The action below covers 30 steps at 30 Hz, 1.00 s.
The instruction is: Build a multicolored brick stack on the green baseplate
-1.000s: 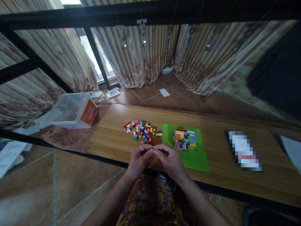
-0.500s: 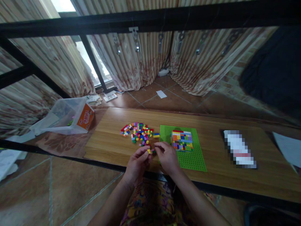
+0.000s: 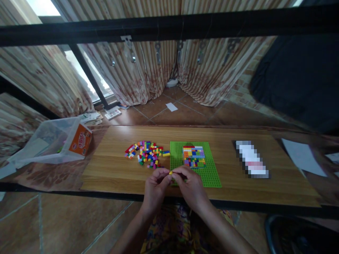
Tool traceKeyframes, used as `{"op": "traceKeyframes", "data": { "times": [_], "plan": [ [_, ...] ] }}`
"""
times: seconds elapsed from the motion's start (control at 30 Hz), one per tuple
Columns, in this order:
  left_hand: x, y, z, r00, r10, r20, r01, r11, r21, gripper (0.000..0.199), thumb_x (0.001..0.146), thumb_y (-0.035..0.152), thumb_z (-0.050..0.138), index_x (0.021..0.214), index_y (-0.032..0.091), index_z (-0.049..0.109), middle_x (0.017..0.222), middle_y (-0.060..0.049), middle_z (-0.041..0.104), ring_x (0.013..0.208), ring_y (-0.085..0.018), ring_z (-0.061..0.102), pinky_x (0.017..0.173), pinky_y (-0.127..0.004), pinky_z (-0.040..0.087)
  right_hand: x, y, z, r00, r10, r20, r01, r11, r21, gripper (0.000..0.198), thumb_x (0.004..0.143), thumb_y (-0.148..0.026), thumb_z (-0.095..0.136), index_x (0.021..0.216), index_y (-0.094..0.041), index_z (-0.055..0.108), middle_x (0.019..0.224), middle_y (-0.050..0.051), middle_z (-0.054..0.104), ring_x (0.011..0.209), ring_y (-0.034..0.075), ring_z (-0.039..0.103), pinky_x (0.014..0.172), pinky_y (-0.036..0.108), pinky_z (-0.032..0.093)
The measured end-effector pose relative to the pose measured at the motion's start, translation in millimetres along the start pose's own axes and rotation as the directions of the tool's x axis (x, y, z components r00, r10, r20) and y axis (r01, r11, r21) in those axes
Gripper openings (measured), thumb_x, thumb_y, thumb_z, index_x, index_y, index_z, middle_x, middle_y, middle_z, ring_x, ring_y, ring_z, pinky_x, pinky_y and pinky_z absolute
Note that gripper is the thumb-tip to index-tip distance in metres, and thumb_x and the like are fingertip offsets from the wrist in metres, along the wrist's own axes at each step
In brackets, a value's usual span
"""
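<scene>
Just above the table's near edge, my left hand and my right hand meet fingertip to fingertip. Between them shows a small yellow toy brick, pinched by both hands; whether other bricks are joined to it is hidden by my fingers. Beyond my left hand lies a loose pile of small coloured bricks. A blue and yellow brick piece touches or nearly touches the green baseplate. On that baseplate sits a multicoloured block of bricks, its near edge close to my right fingers.
The wooden table runs left to right. At its left stands a clear plastic bin with an orange label. A phone-like item with a blurred screen lies at right, paper sheets beyond it. A black bar crosses in front of curtains.
My hands have come together, and the yellow brick is now between both sets of fingertips. The camera view has turned slightly right, shifting the table and its contents left in the picture.
</scene>
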State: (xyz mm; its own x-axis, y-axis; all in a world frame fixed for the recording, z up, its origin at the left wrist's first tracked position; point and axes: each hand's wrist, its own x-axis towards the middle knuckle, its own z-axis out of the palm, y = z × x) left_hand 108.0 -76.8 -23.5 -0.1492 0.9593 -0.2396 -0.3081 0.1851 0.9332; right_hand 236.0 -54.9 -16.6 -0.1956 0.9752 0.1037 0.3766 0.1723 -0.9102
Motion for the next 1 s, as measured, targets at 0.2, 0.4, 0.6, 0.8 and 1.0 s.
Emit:
{"op": "traceKeyframes", "data": {
  "times": [0.2,0.4,0.6,0.8,1.0],
  "plan": [
    [8,-12,15,0.998,0.053,0.028,-0.055,0.997,0.058,0.018,0.073,0.028,0.072,0.086,0.018,0.066,0.083,-0.003,0.067,0.075,-0.015,0.060,0.069,-0.025,0.049,12,9,-37,0.991,-0.095,-0.096,0.079,0.984,-0.159,0.015,0.091,-0.026,0.052,0.085,-0.022,0.065,0.087,0.003,0.065,0.082,0.018,0.061,0.075,0.032,0.048],
    [7,-24,-1,0.991,0.126,0.046,-0.133,0.960,0.246,0.010,0.079,0.025,0.065,0.086,0.018,0.067,0.082,-0.003,0.063,0.074,-0.015,0.056,0.069,-0.024,0.046,19,28,-66,0.968,-0.148,-0.202,0.084,0.952,-0.296,0.015,0.091,-0.028,0.052,0.087,-0.021,0.065,0.089,0.006,0.064,0.085,0.020,0.061,0.076,0.034,0.049],
    [5,-23,-14,0.991,0.119,0.052,-0.130,0.942,0.308,0.010,0.082,0.027,0.063,0.084,0.018,0.067,0.079,-0.002,0.062,0.073,-0.014,0.054,0.067,-0.023,0.044,32,37,-65,0.949,-0.256,-0.186,0.162,0.897,-0.411,0.021,0.091,-0.032,0.051,0.086,-0.022,0.069,0.100,0.008,0.063,0.096,0.023,0.060,0.087,0.040,0.049],
    [6,-27,-20,0.993,0.096,0.075,-0.113,0.953,0.282,0.012,0.082,0.030,0.064,0.086,0.019,0.067,0.079,-0.002,0.060,0.072,-0.014,0.053,0.065,-0.022,0.043,50,42,-63,0.950,-0.307,-0.063,0.238,0.838,-0.490,0.022,0.090,-0.028,0.052,0.085,-0.025,0.073,0.103,0.007,0.061,0.100,0.024,0.056,0.089,0.042,0.048],
    [6,-29,-22,0.987,0.121,0.102,-0.148,0.935,0.323,0.012,0.083,0.030,0.062,0.086,0.019,0.068,0.076,-0.002,0.060,0.070,-0.014,0.052,0.065,-0.022,0.041,53,45,-65,0.944,-0.331,0.009,0.276,0.773,-0.570,0.025,0.092,-0.026,0.048,0.083,-0.025,0.072,0.103,0.007,0.060,0.100,0.025,0.054,0.088,0.042,0.048]
  ]
}}
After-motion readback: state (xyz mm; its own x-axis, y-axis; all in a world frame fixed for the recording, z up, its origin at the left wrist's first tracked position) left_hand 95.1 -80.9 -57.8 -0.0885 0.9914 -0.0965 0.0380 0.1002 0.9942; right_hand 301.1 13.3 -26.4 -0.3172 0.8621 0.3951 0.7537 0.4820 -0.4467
